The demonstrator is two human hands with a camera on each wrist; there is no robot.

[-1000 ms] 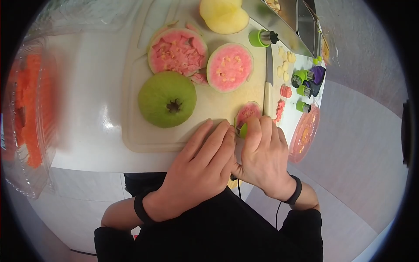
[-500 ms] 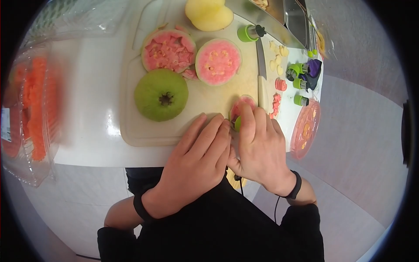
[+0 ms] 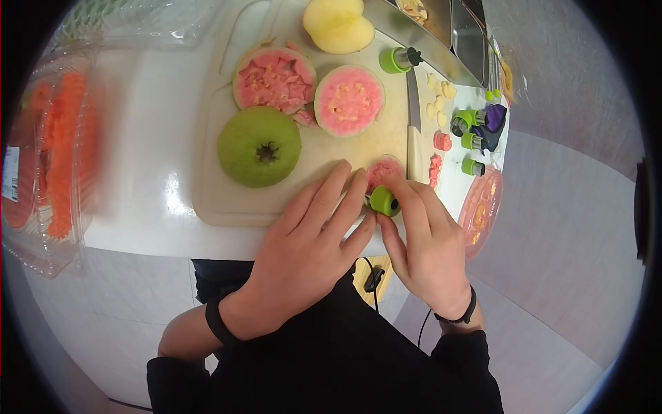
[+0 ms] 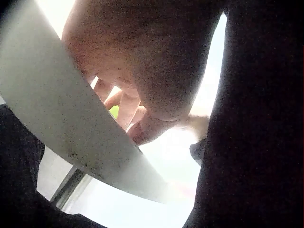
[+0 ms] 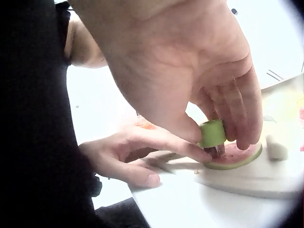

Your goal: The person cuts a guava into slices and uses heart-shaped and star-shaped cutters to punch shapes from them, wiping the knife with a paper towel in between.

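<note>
Between thumb and fingers, my right hand pinches a green-topped cutter. In the right wrist view, the metal end of the cutter meets a small pink guava slice lying flat on the board. My left hand has its fingers extended, their tips beside the slice and the cutter; the right wrist view has a fingertip of it touching the slice's edge. The left wrist view is dark, and the left hand hides most of the work there.
On the cutting board are a green guava half, two large pink pieces, a yellow fruit, another cutter and a knife. Several cutters and cut shapes lie at the right, near metal trays. A clear box of orange pieces stands left.
The right hand has opened up around the cutter, its thumb and fingers now further apart, so more of the green top shows. The left fingers have spread a little.
</note>
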